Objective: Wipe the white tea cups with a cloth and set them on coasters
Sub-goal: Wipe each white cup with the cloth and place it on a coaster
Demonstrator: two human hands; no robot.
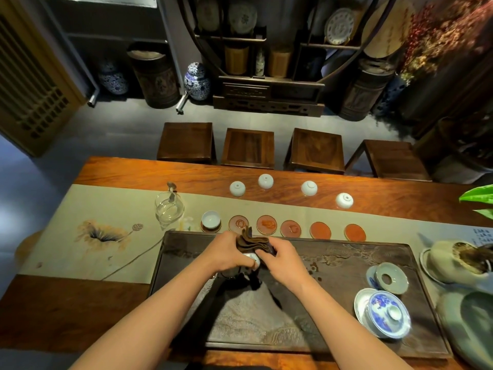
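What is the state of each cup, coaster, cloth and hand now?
Cup on leftmost coaster: upright.
Four far cups: upside down on the table.
Cup in hands: held, being wiped.
Brown cloth: folded, against the held cup.
Five other coasters: bare.
Left hand: grips the cup.
Right hand: grips the cloth.

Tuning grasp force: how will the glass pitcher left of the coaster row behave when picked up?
The glass pitcher looks thin-walled and clear, so probably fragile and light while empty. Smooth glass is likely slippery under a loose hold. It stands upright on the cloth runner, which may let it tip if pushed near its rim.
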